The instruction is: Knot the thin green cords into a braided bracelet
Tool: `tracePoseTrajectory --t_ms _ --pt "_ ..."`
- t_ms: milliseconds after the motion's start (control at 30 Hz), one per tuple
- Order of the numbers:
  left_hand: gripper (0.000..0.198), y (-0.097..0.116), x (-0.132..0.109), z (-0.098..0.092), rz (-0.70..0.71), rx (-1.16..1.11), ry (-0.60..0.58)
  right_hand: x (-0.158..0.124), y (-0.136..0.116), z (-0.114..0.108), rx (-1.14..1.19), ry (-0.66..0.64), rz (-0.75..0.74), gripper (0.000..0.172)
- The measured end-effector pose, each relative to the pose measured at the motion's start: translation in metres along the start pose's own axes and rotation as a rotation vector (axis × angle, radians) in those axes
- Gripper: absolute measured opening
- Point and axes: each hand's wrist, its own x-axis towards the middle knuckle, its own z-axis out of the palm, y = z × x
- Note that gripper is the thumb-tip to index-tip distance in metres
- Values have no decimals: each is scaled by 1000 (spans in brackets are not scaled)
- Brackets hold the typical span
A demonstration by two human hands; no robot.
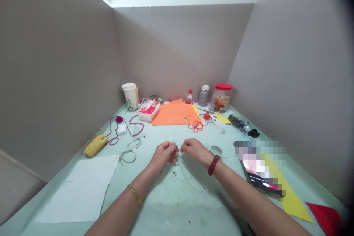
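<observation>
The left hand (162, 156) and right hand (195, 149) pinch a thin wire (188, 179) tightly, where a fumbled grip could drop it among the tiny loose bits (174, 173) at six o'clock on the bench (166, 201).

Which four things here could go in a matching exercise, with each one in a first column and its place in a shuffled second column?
Things:
1. Red beaded bracelet
2. Gold bracelet
3. Clear jar
4. White paper sheet

Places:
A. Lying flat on the near left of the table
B. Around the left wrist
C. Standing at the far right, with a red lid
D. Around the right wrist

Pairs: 1-D, 2-B, 3-C, 4-A
</observation>
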Motion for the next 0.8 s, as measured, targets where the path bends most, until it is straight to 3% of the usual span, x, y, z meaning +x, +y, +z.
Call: tracePoseTrajectory --t_ms 167,333,500,633,800 --pt "31 -5 0 -1 55 -7 9 -10 -1 -1 76 -22 58 21" --pt "31 -6 0 -1 50 55 23 -21 -8 1 349 -144 242 8" --pt "27 -8 0 0 91 106 30 -20 -6 4 346 -232 233 11" --pt "25 -11 1 -2 128 203 73 -12 1 4 278 -177 209 18" --pt "26 -7 0 -2 125 261 105 -2 4 4 213 -67 202 14"
